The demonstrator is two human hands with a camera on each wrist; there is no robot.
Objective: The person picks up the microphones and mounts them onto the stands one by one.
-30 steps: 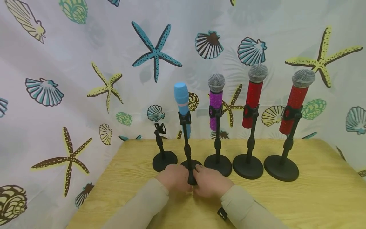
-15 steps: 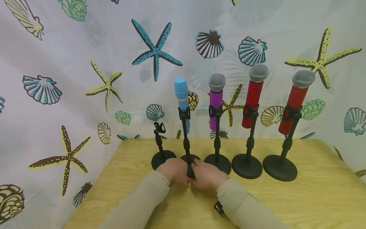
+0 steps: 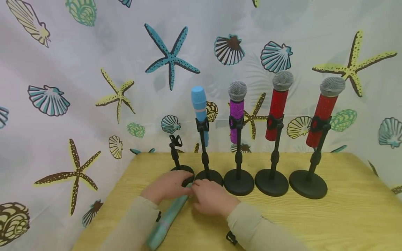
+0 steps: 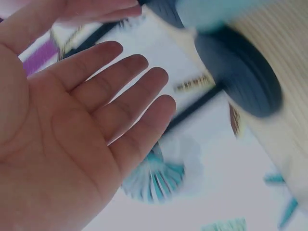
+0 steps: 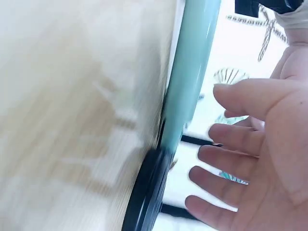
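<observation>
Both hands are over the wooden table in the head view. My left hand (image 3: 165, 186), palm and fingers spread in the left wrist view, is above the far end of a teal microphone (image 3: 168, 219) that lies slanted on the table. Close by on the right, my right hand (image 3: 213, 198) has loosely bent fingers and holds nothing. Just behind the hands stands a black mic stand (image 3: 205, 158) bearing a light blue microphone (image 3: 199, 101). To its left is a shorter stand (image 3: 175, 153) with a bare clip, its base partly behind my left hand.
Farther right, a purple microphone (image 3: 237, 108) and two red microphones (image 3: 277, 104) rest in round-based stands in the same row. A loose black clip (image 3: 231, 238) lies by the right sleeve, another small black piece (image 3: 158, 216) by the left. A shell-print curtain (image 3: 201, 42) hangs behind.
The stand with the light blue microphone has moved back into the row. Both hands have let go of its base; the left has shifted leftward, showing the teal microphone beneath.
</observation>
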